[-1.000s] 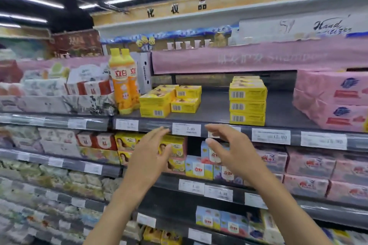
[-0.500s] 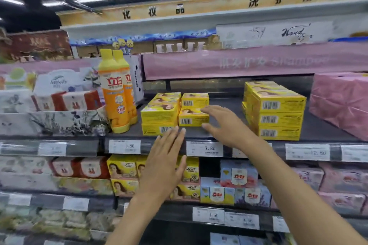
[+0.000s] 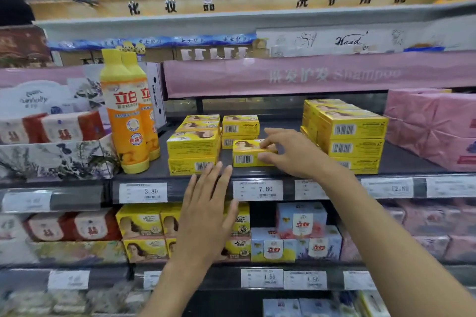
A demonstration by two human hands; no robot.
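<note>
A single yellow soap box (image 3: 247, 153) lies on the dark shop shelf (image 3: 164, 171), barcode facing out. My right hand (image 3: 291, 153) holds its right end, fingers on top and thumb on the front face. To its left stands a stack of yellow soap boxes (image 3: 193, 147), with another pair of the same boxes (image 3: 240, 126) behind. My left hand (image 3: 206, 216) hovers flat with straight fingers in front of the shelf edge, fingertips just below the left stack, holding nothing.
Two orange detergent bottles (image 3: 126, 116) stand left of the stacks. A taller pile of yellow boxes (image 3: 350, 136) and pink packs (image 3: 432, 128) sit to the right. Price tags (image 3: 257, 190) line the shelf edge. Lower shelves hold more soap packs (image 3: 298, 234).
Both hands rose from the lower shelf to the yellow boxes. My right hand reached forward and took hold of the single front box. The view moved closer to the shelf.
</note>
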